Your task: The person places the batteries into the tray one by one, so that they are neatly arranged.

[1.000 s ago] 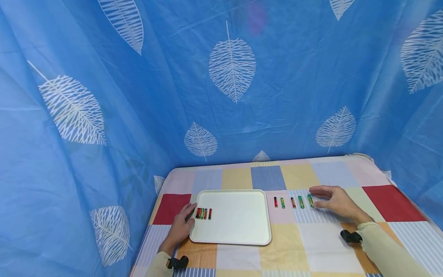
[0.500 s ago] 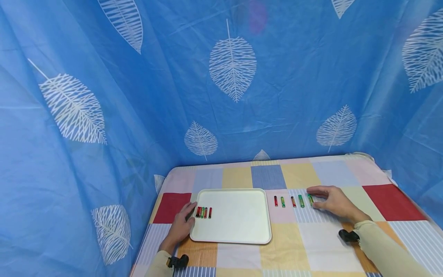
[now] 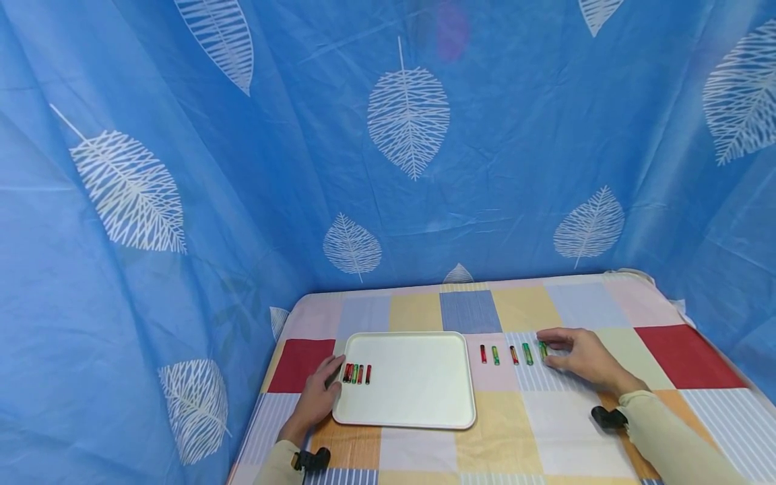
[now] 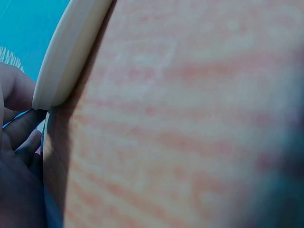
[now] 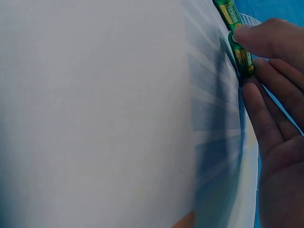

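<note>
My right hand (image 3: 585, 357) pinches a small green battery (image 5: 241, 56), the rightmost of a row on the cloth. The thumb is at one end and the fingers are at the other. Just left of it lies a larger-looking green battery (image 3: 527, 353), then a red one with a dark end (image 3: 514, 355), a green-yellow one (image 3: 496, 356) and another red one (image 3: 483, 353). My left hand (image 3: 317, 391) holds the left rim of a cream tray (image 3: 418, 384), thumb over the edge and fingers against its outer side. Several red and green batteries (image 3: 354, 374) lie side by side near that rim inside.
A patchwork cloth (image 3: 497, 431) covers the table. Blue curtains (image 3: 291, 148) with white leaf prints stand behind and to the sides. The tray's right part is bare, and a striped patch lies under the right-hand batteries. Each wrist carries a black camera (image 3: 609, 416).
My right hand has shifted slightly left, and its fingers have closed in on the rightmost green battery. The left hand and the tray have stayed in place.
</note>
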`<state>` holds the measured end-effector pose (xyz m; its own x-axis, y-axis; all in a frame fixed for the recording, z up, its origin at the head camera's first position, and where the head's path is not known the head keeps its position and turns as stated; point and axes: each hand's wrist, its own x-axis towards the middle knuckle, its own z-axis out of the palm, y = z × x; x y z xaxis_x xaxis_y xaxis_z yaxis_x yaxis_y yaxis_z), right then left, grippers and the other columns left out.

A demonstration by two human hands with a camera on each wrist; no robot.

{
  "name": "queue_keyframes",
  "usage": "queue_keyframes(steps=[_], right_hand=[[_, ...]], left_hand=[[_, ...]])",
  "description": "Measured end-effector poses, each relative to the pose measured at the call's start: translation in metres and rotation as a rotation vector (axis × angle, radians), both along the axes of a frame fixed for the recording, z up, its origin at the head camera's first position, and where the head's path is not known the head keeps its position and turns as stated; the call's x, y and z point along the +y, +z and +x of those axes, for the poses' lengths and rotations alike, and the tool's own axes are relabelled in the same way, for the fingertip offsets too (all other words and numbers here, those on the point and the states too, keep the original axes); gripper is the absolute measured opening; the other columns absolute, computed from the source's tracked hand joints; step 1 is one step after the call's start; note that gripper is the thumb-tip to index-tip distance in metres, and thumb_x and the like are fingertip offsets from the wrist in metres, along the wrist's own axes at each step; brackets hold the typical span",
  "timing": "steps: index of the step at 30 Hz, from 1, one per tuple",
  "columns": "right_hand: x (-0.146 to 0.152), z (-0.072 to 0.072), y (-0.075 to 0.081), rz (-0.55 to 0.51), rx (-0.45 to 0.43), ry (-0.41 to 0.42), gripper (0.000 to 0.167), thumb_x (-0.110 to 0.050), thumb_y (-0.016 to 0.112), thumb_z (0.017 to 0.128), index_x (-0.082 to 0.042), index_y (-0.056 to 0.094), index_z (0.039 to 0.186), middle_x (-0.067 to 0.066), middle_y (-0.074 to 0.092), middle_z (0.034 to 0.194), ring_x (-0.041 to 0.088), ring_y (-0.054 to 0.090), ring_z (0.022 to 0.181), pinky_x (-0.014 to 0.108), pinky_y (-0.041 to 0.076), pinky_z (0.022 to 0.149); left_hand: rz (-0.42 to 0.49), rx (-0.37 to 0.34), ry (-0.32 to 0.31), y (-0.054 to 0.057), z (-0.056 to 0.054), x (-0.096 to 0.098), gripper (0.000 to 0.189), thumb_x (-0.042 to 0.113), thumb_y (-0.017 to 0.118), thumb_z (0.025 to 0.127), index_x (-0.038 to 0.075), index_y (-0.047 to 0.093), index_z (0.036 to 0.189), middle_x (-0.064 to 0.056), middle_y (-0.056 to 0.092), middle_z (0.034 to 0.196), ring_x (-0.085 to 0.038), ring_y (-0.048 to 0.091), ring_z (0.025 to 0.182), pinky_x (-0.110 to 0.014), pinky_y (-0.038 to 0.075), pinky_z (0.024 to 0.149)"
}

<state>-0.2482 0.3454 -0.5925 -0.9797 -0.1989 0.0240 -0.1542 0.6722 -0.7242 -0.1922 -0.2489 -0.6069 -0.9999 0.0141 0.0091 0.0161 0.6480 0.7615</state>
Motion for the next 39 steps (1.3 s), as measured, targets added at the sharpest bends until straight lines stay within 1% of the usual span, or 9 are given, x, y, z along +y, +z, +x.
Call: queue_keyframes(steps=[9, 12, 15, 17, 22, 24, 27, 32, 39], right_hand=[[0.005, 0.004, 0.006, -0.023, -0.004, -0.009, 0.059, -0.023, 0.089, 0.091, -0.007, 0.070, 0.144, 0.016, 0.072, 0.145, 0.036, 0.073, 0.128, 0.027, 0.063, 0.100], [0.004, 0.006, 0.011, -0.029, 0.016, 0.003, 0.058, -0.022, 0.090, 0.091, -0.006, 0.071, 0.143, 0.017, 0.073, 0.143, 0.037, 0.074, 0.126, 0.030, 0.064, 0.099], [0.002, 0.008, 0.016, -0.026, 0.029, 0.012, 0.058, -0.022, 0.090, 0.091, -0.005, 0.071, 0.144, 0.017, 0.073, 0.142, 0.038, 0.074, 0.127, 0.040, 0.064, 0.102], [-0.001, 0.009, 0.020, -0.022, 0.042, 0.020, 0.058, -0.021, 0.089, 0.092, -0.005, 0.070, 0.144, 0.017, 0.074, 0.142, 0.039, 0.073, 0.127, 0.040, 0.064, 0.102], [-0.011, 0.011, 0.029, -0.055, 0.101, 0.051, 0.056, -0.019, 0.089, 0.092, -0.001, 0.071, 0.142, 0.017, 0.076, 0.138, 0.039, 0.076, 0.122, 0.024, 0.064, 0.096], [-0.017, 0.011, 0.032, -0.072, 0.126, 0.064, 0.055, -0.018, 0.090, 0.092, 0.000, 0.071, 0.141, 0.018, 0.076, 0.136, 0.039, 0.076, 0.121, 0.023, 0.064, 0.094], [-0.027, 0.011, 0.035, -0.088, 0.148, 0.088, 0.054, -0.017, 0.089, 0.092, -0.001, 0.072, 0.140, 0.018, 0.077, 0.135, 0.039, 0.077, 0.120, 0.030, 0.066, 0.094], [-0.045, 0.011, 0.039, -0.101, 0.154, 0.122, 0.053, -0.016, 0.090, 0.091, -0.003, 0.073, 0.139, 0.015, 0.077, 0.135, 0.038, 0.076, 0.120, 0.050, 0.065, 0.098], [-0.068, 0.012, 0.042, -0.121, 0.142, 0.178, 0.052, -0.012, 0.090, 0.089, -0.002, 0.074, 0.138, 0.014, 0.078, 0.133, 0.039, 0.076, 0.119, 0.054, 0.063, 0.100]], left_hand=[[0.017, -0.008, 0.011, 0.001, -0.001, 0.001, 0.061, 0.003, 0.062, 0.103, 0.013, 0.054, 0.163, -0.024, 0.038, 0.174, -0.051, 0.033, 0.162, -0.073, 0.028, 0.129], [0.009, -0.002, 0.009, 0.001, 0.000, 0.001, 0.061, 0.003, 0.062, 0.103, 0.013, 0.055, 0.162, -0.025, 0.038, 0.174, -0.052, 0.033, 0.161, -0.074, 0.029, 0.128], [0.001, -0.006, 0.009, 0.000, 0.001, 0.001, 0.061, 0.003, 0.063, 0.102, 0.013, 0.055, 0.162, -0.025, 0.039, 0.174, -0.052, 0.033, 0.161, -0.074, 0.029, 0.128], [-0.001, -0.005, 0.009, 0.000, 0.001, 0.001, 0.061, 0.003, 0.063, 0.103, 0.014, 0.055, 0.162, -0.024, 0.039, 0.174, -0.052, 0.034, 0.161, -0.074, 0.029, 0.128], [0.003, 0.007, 0.002, 0.002, 0.002, 0.001, 0.061, 0.003, 0.063, 0.102, 0.012, 0.055, 0.162, -0.025, 0.039, 0.173, -0.052, 0.034, 0.161, -0.074, 0.030, 0.128], [0.002, 0.013, -0.002, 0.002, 0.002, 0.001, 0.061, 0.003, 0.064, 0.102, 0.012, 0.055, 0.162, -0.025, 0.039, 0.173, -0.053, 0.034, 0.161, -0.074, 0.031, 0.127], [-0.001, 0.013, -0.002, 0.002, 0.002, 0.001, 0.061, 0.003, 0.064, 0.102, 0.013, 0.055, 0.162, -0.025, 0.039, 0.173, -0.053, 0.034, 0.161, -0.073, 0.031, 0.127], [0.002, 0.011, 0.000, 0.001, 0.002, 0.001, 0.060, 0.003, 0.063, 0.103, 0.013, 0.056, 0.162, -0.025, 0.039, 0.173, -0.052, 0.034, 0.161, -0.073, 0.030, 0.128], [-0.003, 0.009, -0.002, 0.001, 0.001, 0.000, 0.061, 0.003, 0.064, 0.102, 0.014, 0.056, 0.162, -0.025, 0.039, 0.173, -0.053, 0.034, 0.160, -0.075, 0.031, 0.127]])
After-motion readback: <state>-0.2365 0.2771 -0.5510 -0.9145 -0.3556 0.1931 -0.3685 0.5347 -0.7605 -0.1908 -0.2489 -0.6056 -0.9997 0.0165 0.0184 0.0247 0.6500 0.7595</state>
